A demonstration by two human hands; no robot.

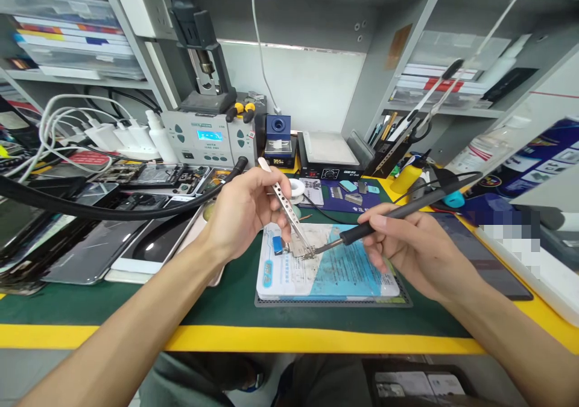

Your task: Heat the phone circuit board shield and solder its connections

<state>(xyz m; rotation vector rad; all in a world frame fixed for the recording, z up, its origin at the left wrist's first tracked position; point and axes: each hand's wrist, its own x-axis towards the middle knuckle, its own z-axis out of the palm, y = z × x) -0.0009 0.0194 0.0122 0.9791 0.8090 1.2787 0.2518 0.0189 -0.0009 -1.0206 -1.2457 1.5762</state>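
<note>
My left hand (253, 205) pinches a pair of metal tweezers (287, 207) with a row of holes along the arms. In my right hand (407, 247) is a soldering iron (384, 220) with a black handle, held like a pen. Both tips meet at a small metallic part (309, 252), too small to make out. It lies at the edge of a silvery plate-like piece (296, 247), beside a blue tab (277, 245). Beneath these is a white and light-blue box-like pad (362, 274), stained with dark marks.
Several phones (145, 241) lie at the left, under a thick black hose (194, 207). A grey rework station (210, 138), a soldering station (278, 145) and a small hot plate (328, 154) stand at the back. A yellow bottle (404, 178) and a dark panel (488, 256) are at the right.
</note>
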